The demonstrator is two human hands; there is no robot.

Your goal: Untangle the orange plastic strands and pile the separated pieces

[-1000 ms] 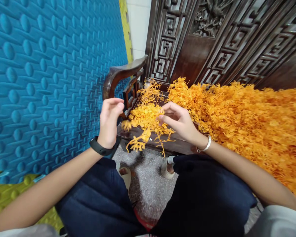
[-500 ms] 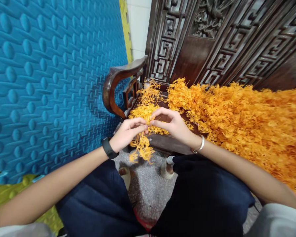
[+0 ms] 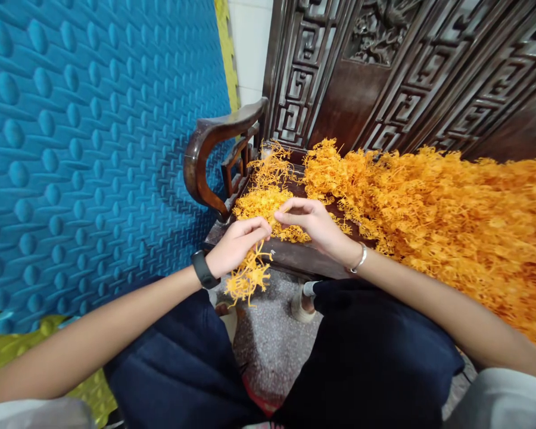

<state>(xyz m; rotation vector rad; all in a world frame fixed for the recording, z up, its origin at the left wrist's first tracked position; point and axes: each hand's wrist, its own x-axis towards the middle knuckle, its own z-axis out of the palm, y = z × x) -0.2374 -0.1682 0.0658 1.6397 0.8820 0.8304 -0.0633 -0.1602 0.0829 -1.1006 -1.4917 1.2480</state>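
Observation:
My left hand [image 3: 240, 243], with a black band at its wrist, is closed on a small bunch of orange plastic sprigs [image 3: 249, 277]. The thin, branching pieces dangle below its fingers, over the floor. A short gap to the right, my right hand [image 3: 315, 225] has thumb and fingers drawn together in a pinch. Whatever may be between those fingertips is too small to make out. Behind both hands, a small heap of the same orange pieces [image 3: 261, 202] lies on the dark wooden seat [image 3: 295, 253].
A large pile of orange pieces [image 3: 464, 220] covers the bench on the right. The curved wooden armrest [image 3: 201, 161] rises at the left, beside blue textured foam matting [image 3: 93, 149]. A carved backrest [image 3: 352, 101] stands behind the seat.
My hands have moved apart from nearly touching fingertips. The left has come slightly toward me, and its hanging bunch has swung lower and to the left.

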